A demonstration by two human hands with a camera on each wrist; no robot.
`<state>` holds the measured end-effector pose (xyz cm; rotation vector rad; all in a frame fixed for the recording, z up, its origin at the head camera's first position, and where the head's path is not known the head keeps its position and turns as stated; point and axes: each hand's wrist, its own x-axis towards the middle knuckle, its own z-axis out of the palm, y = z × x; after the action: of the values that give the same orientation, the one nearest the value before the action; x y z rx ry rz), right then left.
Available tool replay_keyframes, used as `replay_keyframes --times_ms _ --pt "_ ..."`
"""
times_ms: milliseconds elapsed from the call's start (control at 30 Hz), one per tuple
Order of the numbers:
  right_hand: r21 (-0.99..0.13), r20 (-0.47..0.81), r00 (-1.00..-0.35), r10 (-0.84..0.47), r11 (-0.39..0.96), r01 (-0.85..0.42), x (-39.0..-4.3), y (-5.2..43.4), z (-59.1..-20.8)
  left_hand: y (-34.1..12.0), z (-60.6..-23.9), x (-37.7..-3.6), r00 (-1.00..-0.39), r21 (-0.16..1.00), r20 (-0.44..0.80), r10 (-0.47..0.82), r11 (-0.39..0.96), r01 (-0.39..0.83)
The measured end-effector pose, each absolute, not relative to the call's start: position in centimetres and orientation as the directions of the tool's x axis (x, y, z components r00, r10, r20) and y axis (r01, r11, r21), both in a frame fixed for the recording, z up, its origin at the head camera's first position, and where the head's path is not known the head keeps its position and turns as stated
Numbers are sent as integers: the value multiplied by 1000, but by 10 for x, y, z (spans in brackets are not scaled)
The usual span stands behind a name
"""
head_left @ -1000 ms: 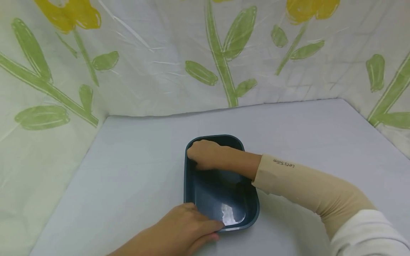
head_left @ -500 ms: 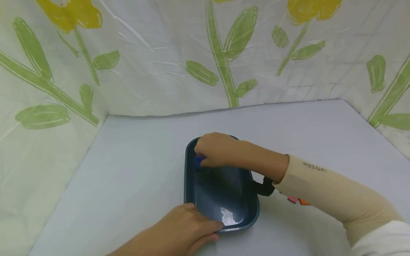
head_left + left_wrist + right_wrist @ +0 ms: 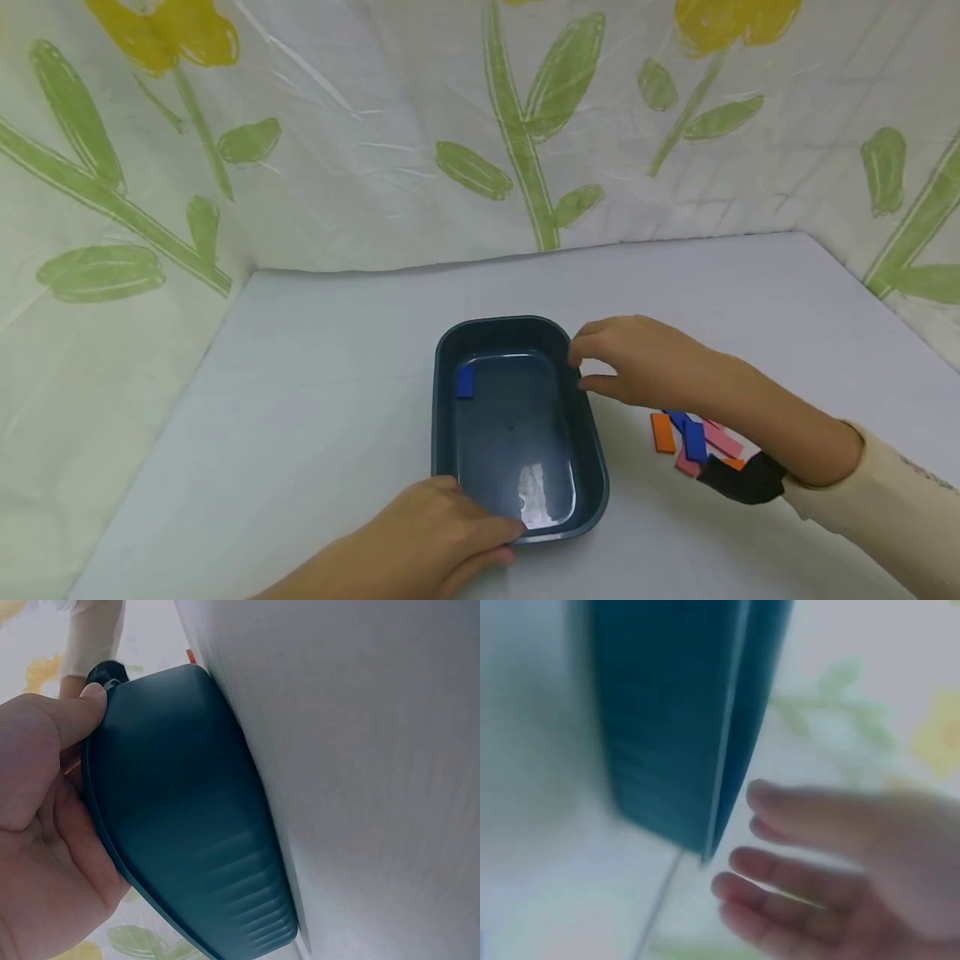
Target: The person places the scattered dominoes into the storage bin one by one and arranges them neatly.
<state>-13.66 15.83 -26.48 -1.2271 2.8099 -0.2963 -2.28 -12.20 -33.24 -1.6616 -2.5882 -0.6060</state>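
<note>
1. Head view: the dark blue tray [image 3: 592,467] was held at its near left corner by the left hand [image 3: 442,533], fingers curled round the rim.
2. A blue block [image 3: 466,381] was recorded lying in the tray's far left corner.
3. The right hand [image 3: 637,362] was noted just beside the tray's far right rim, fingers loose, holding nothing.
4. Coloured blocks [image 3: 693,440] lay on the table [image 3: 315,375] to the right of the tray.

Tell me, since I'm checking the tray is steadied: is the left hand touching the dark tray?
Touching. The left wrist view shows the left hand gripping the dark tray rim, thumb on its edge.
</note>
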Motion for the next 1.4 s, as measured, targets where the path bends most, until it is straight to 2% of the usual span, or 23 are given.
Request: replay_keyframes --times_ms 233,433,600,833,1233,1400 --pt "-291 -118 -704 -700 702 -650 -130 209 -281 -121 -333 -23 -420 284 262 869 347 894" --pt "-273 -230 -777 -586 805 -526 -123 234 -301 -122 -334 -23 -416 280 279 866 341 898" --pt "-271 -320 -800 -508 858 -437 -115 244 -314 -122 -333 -23 -420 285 270 866 345 894" --pt "-267 -292 -779 -555 830 -490 -110 250 -318 -122 -333 -22 -419 270 264 869 350 897" --pt "-315 -328 -776 -539 837 -448 -109 254 -319 -121 -333 -22 -424 270 248 871 358 894" --pt "-313 -312 -772 -554 827 -467 -110 253 -318 -121 -333 -22 -427 261 243 871 365 894"
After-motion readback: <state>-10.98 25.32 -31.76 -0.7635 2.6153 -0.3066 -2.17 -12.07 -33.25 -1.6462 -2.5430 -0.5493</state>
